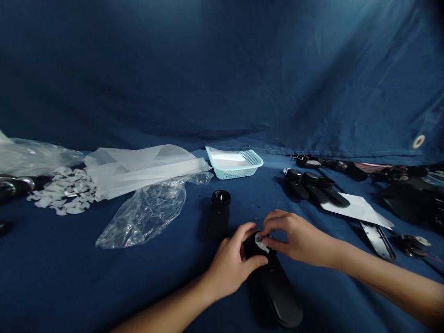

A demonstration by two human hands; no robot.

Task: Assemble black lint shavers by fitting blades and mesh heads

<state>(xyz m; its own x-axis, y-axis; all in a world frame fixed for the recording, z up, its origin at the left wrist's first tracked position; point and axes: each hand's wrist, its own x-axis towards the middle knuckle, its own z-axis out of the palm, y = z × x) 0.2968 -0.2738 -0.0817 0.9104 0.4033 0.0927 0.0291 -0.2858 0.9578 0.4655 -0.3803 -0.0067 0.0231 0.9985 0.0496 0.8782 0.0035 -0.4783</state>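
Note:
A long black plastic housing [282,296] lies on the blue cloth, its round end away from me. My left hand [232,263] curls around that round end, thumb on the near side. At the same end my right hand [291,236] has thumb and fingers pinched on a small white plastic piece [262,243], which sits at the round opening. The fingertips partly cover it, so I cannot tell how it is seated. Just beyond my left hand lies a second black housing [219,215], its round open end facing up.
A pile of white plastic pieces [67,189] lies at the left beside a white sheet bag [145,166] and a clear plastic bag [145,215]. A light-blue basket [237,173] stands at the back. Several black housings [314,187] and a white paper [360,210] are at right.

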